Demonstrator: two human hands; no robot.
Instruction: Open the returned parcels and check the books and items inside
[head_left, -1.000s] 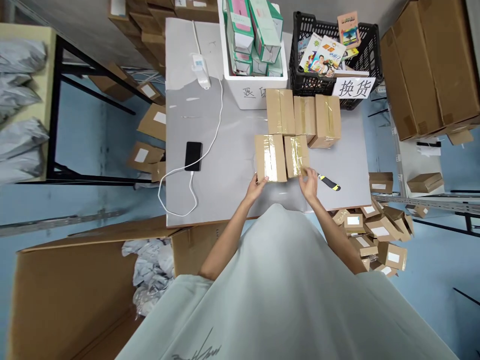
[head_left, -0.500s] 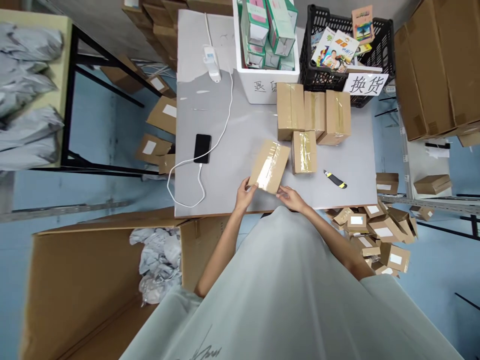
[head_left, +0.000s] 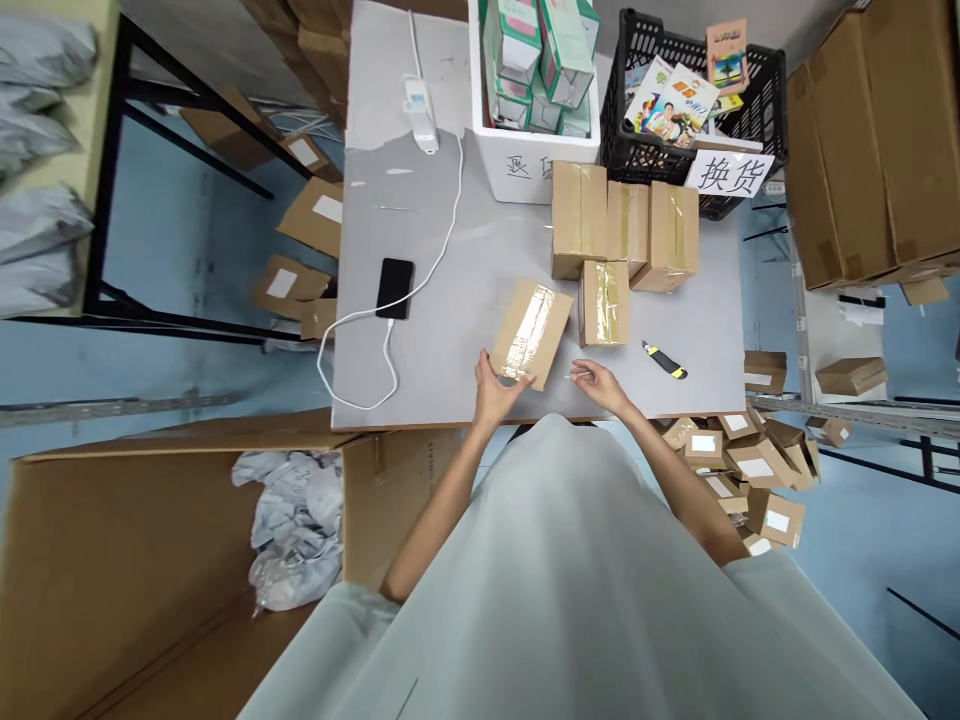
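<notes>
A taped cardboard box [head_left: 531, 335] lies at a slant near the front of the table, a shiny strip of clear tape along its top. My left hand [head_left: 498, 392] grips its near left corner, with the thumb on the near edge and the fingers along the left side. To the right of the box and apart from it, my right hand [head_left: 600, 385] is closed in a pinch. Something thin and whitish shows at its fingertips, too small to name. A black and yellow utility knife [head_left: 664, 360] lies to the right, beyond a small taped box [head_left: 604, 304].
More taped boxes [head_left: 673, 236] stand behind. At the back are a white bin [head_left: 534, 165] of green-white cartons and a black crate [head_left: 701, 190] of books. A phone [head_left: 394, 288] with a white cable [head_left: 456, 210] lies left. A large open carton [head_left: 172, 560] stands below left.
My right hand has let go of the box and moved slightly right, fingers pinched. My left hand has shifted its hold, thumb now on the near edge. The view has shifted a little.
</notes>
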